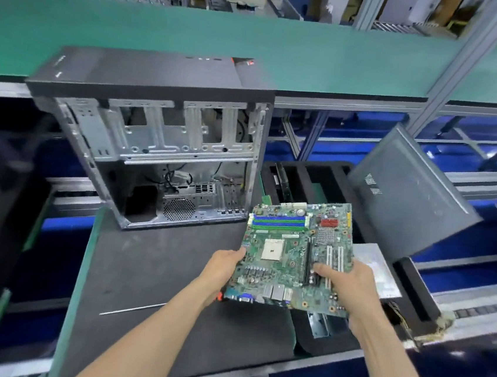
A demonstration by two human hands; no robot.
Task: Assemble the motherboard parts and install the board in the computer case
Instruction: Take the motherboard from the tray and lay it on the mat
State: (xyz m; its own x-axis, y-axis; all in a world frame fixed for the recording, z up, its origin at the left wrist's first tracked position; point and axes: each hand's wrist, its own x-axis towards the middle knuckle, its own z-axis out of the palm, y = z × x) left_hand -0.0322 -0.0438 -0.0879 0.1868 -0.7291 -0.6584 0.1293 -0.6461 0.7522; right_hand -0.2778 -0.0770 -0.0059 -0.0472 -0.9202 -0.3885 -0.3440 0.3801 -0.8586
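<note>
You are holding the motherboard [292, 254] in the air with both hands, above the dark work mat [152, 270] and just in front of the open computer case [154, 135], which stands upright on the mat with its side panel off. Your left hand [223, 265] grips the board's left edge, fingers curled under it and thumb at the rim; your right hand [344, 284] holds the right edge, with the thumb lying on top near the white slots and the other fingers hidden beneath. The board tilts slightly, its row of rear ports toward you. As far as you can judge, the work is at an early stage: the square processor socket looks bare, no cooler sits on it, and the blue and green memory slots appear unfilled, though the blur makes that hard to confirm. Inside the case you can see the rear port plate and a few loose cables, but no board is mounted yet. The removed side panel [409, 193] leans at the right, behind a black foam tray [310, 176] that holds further parts. So fitting the processor, cooler and memory probably lies ahead, and then lowering the board into the case and fastening it.
</note>
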